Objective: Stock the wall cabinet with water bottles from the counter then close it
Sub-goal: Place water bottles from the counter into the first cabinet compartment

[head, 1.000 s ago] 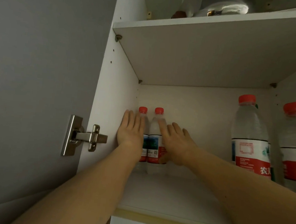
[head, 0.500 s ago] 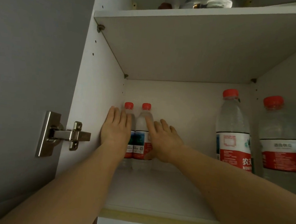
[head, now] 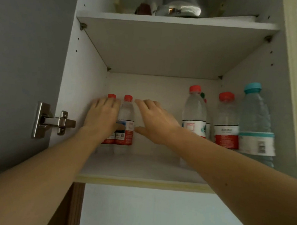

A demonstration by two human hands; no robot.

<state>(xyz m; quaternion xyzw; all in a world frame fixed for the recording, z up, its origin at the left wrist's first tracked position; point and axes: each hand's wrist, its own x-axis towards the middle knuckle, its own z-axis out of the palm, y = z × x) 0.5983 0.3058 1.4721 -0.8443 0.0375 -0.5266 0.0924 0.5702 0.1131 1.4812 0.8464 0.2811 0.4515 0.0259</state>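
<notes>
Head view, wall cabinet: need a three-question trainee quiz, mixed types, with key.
1. True or false: the right hand grips the small red-capped clear plastic bottle.
2. Which cap colour appears once among the tall bottles at the right? A red, B teal, C yellow.
3. Fill in: the left hand covers the leftmost small bottle beside the cabinet's ___ wall.

Key: 1 false, it is open and apart; 2 B, the teal-capped clear bottle; 3 left.
</notes>
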